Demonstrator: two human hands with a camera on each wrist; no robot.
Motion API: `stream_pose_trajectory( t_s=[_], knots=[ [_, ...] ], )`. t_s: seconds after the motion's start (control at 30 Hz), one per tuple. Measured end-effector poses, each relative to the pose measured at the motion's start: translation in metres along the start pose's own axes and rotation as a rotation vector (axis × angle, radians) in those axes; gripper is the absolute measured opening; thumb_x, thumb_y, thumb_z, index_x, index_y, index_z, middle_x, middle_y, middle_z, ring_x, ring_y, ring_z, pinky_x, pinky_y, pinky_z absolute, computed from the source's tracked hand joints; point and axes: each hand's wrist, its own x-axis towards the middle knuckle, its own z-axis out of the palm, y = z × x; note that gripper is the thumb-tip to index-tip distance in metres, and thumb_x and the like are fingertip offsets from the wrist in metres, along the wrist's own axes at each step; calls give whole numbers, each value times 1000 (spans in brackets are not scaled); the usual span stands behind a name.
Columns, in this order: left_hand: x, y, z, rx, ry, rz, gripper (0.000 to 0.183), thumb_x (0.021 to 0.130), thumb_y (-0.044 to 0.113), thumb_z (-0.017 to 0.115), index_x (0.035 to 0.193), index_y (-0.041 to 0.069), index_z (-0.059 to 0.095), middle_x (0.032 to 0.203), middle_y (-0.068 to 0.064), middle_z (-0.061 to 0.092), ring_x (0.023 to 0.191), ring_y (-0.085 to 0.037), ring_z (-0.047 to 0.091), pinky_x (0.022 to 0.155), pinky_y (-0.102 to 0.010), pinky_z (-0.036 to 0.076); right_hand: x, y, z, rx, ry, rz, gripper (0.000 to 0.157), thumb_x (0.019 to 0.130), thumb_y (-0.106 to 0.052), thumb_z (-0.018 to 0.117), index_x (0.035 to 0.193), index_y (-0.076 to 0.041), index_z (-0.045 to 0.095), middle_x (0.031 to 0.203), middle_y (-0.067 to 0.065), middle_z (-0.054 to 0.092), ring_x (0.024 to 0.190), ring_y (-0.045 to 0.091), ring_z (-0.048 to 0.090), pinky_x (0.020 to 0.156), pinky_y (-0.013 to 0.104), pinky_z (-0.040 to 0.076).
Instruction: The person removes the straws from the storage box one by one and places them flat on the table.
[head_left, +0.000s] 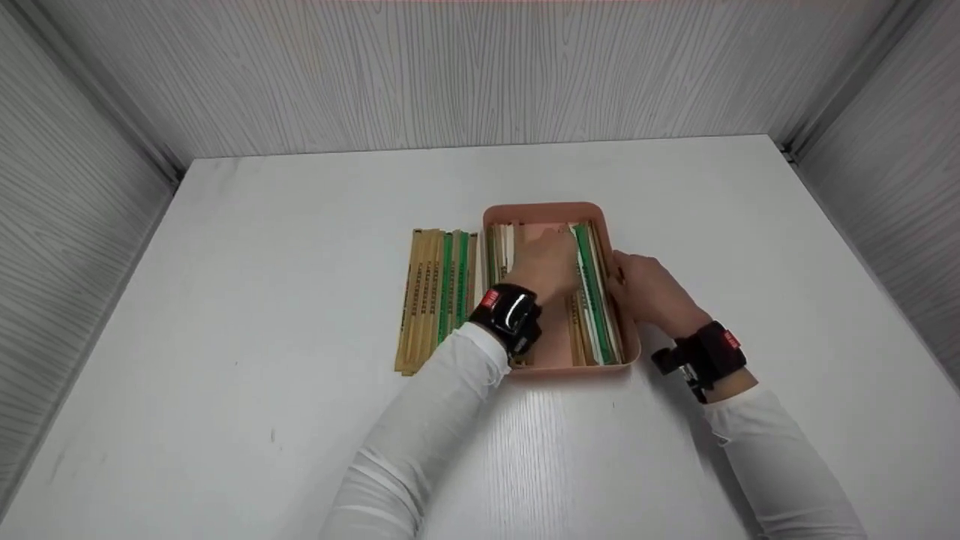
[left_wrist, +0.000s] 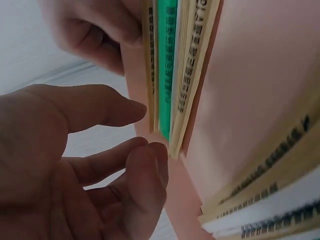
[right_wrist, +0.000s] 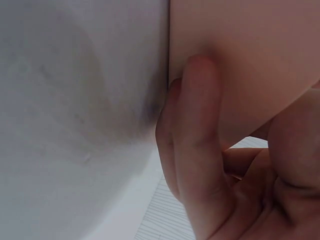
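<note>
A pink tray (head_left: 553,337) holds slim printed paper packets, which look like wrapped chopsticks, in two groups along its long sides. My left hand (head_left: 546,266) is over the tray, by the far part of the right-hand packets (head_left: 592,300), which are brown, white and green. In the left wrist view its thumb (left_wrist: 117,107) and bent fingers stand apart near the packets' ends, with nothing seen between them. My right hand (head_left: 651,292) grips the tray's right wall, fingers against the outside (right_wrist: 200,115); in the left wrist view its thumb lies at the rim.
More brown and green packets (head_left: 424,300) lie side by side on the white table (head_left: 262,300), just left of the tray. Another group (head_left: 504,247) lines the tray's left side, partly hidden by my left hand. Grey wood-grain panels (head_left: 450,75) bound the table at the back and sides.
</note>
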Motion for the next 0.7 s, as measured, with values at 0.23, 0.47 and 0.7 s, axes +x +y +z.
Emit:
stream_pose_trajectory(
  t_s=[0.23, 0.47, 0.7],
  knots=[
    [8, 7, 23, 36, -50, -11, 27, 93, 6, 65, 70, 14, 54, 67, 2, 51, 59, -13, 49, 48, -27, 42, 1, -2, -1, -6, -2, -3, 21, 111, -14, 46, 119, -1, 58, 99, 15, 62, 80, 23, 63, 60, 32, 50],
    [4, 7, 24, 51, -37, -35, 27, 94, 6, 66, 71, 14, 54, 71, 1, 54, 63, -14, 52, 51, -29, 45, 4, 0, 1, -46, 5, -14, 21, 110, -12, 44, 118, 1, 58, 93, 14, 61, 77, 24, 63, 59, 32, 49],
    [2, 6, 25, 2, -22, -69, 17, 93, 5, 68, 80, 10, 59, 81, -2, 61, 70, -15, 55, 55, -27, 46, 4, 1, 1, -45, 6, -9, 21, 109, -12, 44, 118, 1, 58, 92, 14, 59, 78, 24, 62, 59, 32, 49]
  ],
)
